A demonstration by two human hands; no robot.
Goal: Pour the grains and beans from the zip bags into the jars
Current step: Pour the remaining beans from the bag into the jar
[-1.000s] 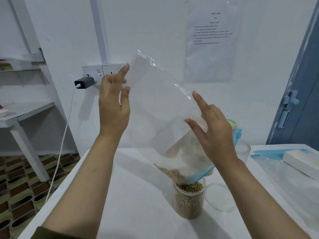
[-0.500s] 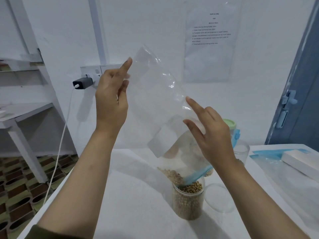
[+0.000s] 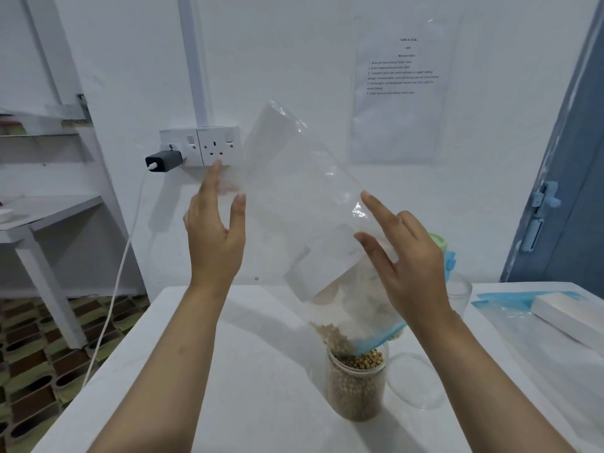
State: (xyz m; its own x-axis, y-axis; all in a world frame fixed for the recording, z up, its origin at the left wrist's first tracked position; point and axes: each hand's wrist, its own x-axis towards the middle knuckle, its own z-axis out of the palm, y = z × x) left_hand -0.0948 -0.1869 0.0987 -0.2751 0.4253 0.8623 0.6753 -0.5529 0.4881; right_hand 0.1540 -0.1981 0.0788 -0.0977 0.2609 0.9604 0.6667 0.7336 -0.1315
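Beans funnel from my upended zip bag (image 3: 304,204) into the jar (image 3: 356,384) directly beneath. Left hand (image 3: 214,237) steadies its raised end, right hand (image 3: 408,266) its side; fingers straight, though any pinch seems hidden.

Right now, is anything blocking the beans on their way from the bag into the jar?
Nothing visible. The zip bag is tipped with its blue mouth right at the open jar, and beans gather there. The loose lid lies beside the jar, on its right.
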